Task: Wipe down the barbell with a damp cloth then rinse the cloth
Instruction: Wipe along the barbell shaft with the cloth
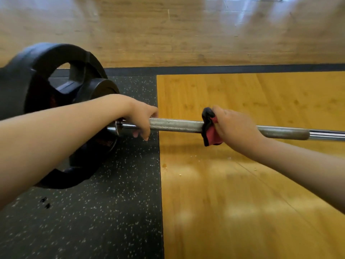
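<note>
While level, long axis left-right: barbell (177, 125) gripped bare by left hand (138, 118), through cloth (211, 132) by right hand (235, 126).

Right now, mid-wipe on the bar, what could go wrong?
1. The drops on the wooden floor under the barbell suggest the cloth drips: possible slip hazard.
2. The left hand grips beside the plates; if the barbell rolls, that hand could get pinched.
3. The right hand holds the cloth bunched, so wiping may miss parts of the barbell.
</note>
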Demonstrator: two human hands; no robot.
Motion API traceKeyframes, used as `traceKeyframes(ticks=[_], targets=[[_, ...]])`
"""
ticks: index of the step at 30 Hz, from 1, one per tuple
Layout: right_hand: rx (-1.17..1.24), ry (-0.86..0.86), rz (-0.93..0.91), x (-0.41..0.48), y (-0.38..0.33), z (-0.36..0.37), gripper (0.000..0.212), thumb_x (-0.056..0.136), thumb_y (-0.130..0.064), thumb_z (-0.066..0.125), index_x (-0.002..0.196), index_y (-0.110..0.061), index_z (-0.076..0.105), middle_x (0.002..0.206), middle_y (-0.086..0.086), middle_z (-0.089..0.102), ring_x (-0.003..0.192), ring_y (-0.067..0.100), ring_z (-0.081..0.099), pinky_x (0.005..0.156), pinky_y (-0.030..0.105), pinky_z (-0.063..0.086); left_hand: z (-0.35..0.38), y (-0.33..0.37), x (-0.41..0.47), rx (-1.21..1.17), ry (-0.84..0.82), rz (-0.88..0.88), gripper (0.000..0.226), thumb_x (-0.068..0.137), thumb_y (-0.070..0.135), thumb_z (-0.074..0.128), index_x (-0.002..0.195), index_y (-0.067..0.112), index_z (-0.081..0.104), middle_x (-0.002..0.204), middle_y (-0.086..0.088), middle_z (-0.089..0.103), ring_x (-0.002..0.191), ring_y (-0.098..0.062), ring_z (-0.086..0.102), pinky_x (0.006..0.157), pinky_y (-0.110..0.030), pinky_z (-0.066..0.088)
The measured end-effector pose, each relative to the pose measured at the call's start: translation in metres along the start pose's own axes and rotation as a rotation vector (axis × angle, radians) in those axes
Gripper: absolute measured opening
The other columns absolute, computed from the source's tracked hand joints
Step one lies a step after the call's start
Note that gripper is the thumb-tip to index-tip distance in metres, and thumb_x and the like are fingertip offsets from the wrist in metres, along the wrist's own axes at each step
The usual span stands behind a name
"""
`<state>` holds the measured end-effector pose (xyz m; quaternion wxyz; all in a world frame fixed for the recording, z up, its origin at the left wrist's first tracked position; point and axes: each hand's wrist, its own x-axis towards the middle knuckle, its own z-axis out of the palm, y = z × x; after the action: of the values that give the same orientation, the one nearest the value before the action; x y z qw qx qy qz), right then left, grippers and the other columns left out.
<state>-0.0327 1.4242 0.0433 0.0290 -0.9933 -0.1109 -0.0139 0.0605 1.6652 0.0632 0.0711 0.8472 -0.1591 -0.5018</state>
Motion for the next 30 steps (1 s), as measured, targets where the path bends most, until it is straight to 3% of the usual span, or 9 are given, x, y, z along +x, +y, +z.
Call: traceKeyframes(ticks=[4,7,9,12,17,21,25,27,30], targets=[[0.051,0.011,-0.017,-0.001,-0.007,0.001,0.013,0.099,-0.021,0.038,0.100,-0.010,0.045,0.085,0.004,0.055,0.070,0.023,0.043,0.056,0.034,0.029,0.003,0.001,-0.006,0.055,0.047,0.017,0.042,0.086,0.009,0.064,0.122,0.015,0.043,0.078,-0.003,0.061,0.054,-0.012,0.058,0.047,-0.022,0.045],[0.100,0.049,-0.042,0.014,-0.037,0.006,0.015,0.101,-0.024,0.038,0.099,-0.012,0.045,0.079,-0.002,0.045,0.067,0.023,0.045,0.053,0.033,0.026,0.029,-0.002,-0.012,0.445,0.517,0.009,0.040,0.088,0.031,0.060,0.120,0.018,0.038,0.080,0.006,0.057,0.064,-0.015,0.058,0.053,-0.027,0.039],[0.095,0.158,-0.106,0.029,-0.068,0.014,0.012,0.094,-0.020,0.054,0.089,-0.010,0.050,0.068,-0.002,0.046,0.054,0.021,0.041,0.042,0.029,0.016,0.054,-0.010,-0.008,0.734,0.854,-0.011,0.048,0.084,0.031,0.063,0.119,0.010,0.037,0.072,0.002,0.063,0.058,-0.020,0.059,0.055,-0.027,0.030],[0.140,0.234,-0.139,0.043,-0.108,0.018,0.028,0.066,-0.011,0.080,0.068,-0.010,0.052,0.047,-0.001,0.049,0.030,0.018,0.041,0.040,0.014,0.004,0.067,-0.015,-0.010,0.868,1.077,0.008,0.056,0.075,0.027,0.069,0.112,0.001,0.038,0.058,0.000,0.063,0.046,-0.018,0.059,0.053,-0.027,0.022],[0.079,0.211,-0.179,0.044,-0.097,0.019,0.024,0.074,-0.009,0.073,0.074,-0.012,0.049,0.050,-0.002,0.048,0.034,0.019,0.045,0.041,0.015,0.003,0.053,-0.007,-0.015,0.409,0.812,0.071,0.056,0.086,0.030,0.058,0.130,0.010,0.029,0.082,0.000,0.055,0.081,-0.028,0.064,0.052,-0.031,0.030],[0.044,0.037,-0.117,0.034,-0.069,0.013,0.005,0.098,-0.017,0.041,0.097,-0.013,0.043,0.072,-0.001,0.046,0.056,0.022,0.038,0.043,0.029,0.015,0.030,-0.002,-0.013,0.226,0.487,0.050,0.059,0.076,0.039,0.075,0.121,0.020,0.041,0.092,0.004,0.054,0.083,-0.019,0.054,0.057,-0.030,0.036],[0.043,-0.002,0.009,0.015,-0.025,0.004,0.011,0.100,-0.020,0.040,0.101,-0.011,0.045,0.077,0.001,0.046,0.070,0.031,0.053,0.054,0.034,0.027,0.019,-0.002,-0.001,0.161,0.249,0.087,0.049,0.078,0.034,0.077,0.118,0.019,0.054,0.084,0.001,0.069,0.071,-0.016,0.067,0.071,-0.035,0.057],[0.066,0.008,0.030,0.007,-0.009,0.003,0.009,0.099,-0.019,0.042,0.093,-0.012,0.040,0.075,0.004,0.050,0.065,0.031,0.048,0.054,0.034,0.026,0.018,-0.003,0.004,0.082,0.207,0.098,0.040,0.079,0.029,0.076,0.112,0.016,0.057,0.075,-0.002,0.069,0.062,-0.017,0.066,0.070,-0.036,0.059],[0.067,-0.020,0.019,0.005,-0.007,0.001,0.015,0.100,-0.024,0.038,0.089,-0.015,0.033,0.076,0.005,0.053,0.063,0.028,0.044,0.054,0.035,0.030,0.020,-0.001,0.001,0.261,0.367,0.095,0.038,0.083,0.028,0.069,0.117,0.019,0.053,0.089,0.002,0.061,0.077,-0.015,0.060,0.071,-0.035,0.055]])
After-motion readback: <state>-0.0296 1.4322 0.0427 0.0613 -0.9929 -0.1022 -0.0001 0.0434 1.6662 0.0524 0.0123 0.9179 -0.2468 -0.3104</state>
